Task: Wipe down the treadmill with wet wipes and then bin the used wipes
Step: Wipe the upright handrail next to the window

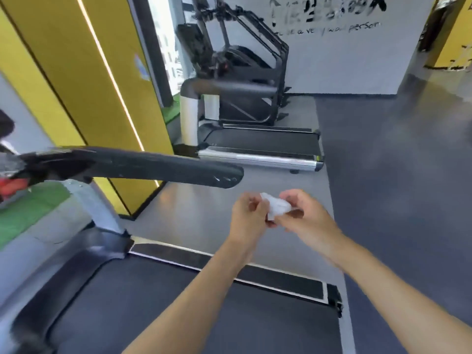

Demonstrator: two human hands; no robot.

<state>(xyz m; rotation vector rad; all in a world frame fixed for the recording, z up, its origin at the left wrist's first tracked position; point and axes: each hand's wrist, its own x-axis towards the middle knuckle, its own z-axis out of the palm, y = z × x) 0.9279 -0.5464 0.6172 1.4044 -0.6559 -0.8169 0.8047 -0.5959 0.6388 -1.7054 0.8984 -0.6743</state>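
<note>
A crumpled white wet wipe point(276, 206) sits between both hands, held in the air over the right side of the treadmill. My left hand point(249, 215) pinches its left edge. My right hand point(305, 215) curls around its right side. Below them lies the treadmill's dark running belt point(158, 307) with its black side rail point(229, 267). The treadmill's black handrail point(158, 167) stretches across the view just left of and above the hands. Its grey upright point(98, 205) stands at the left. No bin is in view.
A second treadmill point(258, 146) stands further back, with a black stair machine point(245, 67) behind it. A yellow wall panel point(84, 80) runs along the left, with green flooring point(23, 213) at its foot. Grey floor point(396, 175) spreads to the right.
</note>
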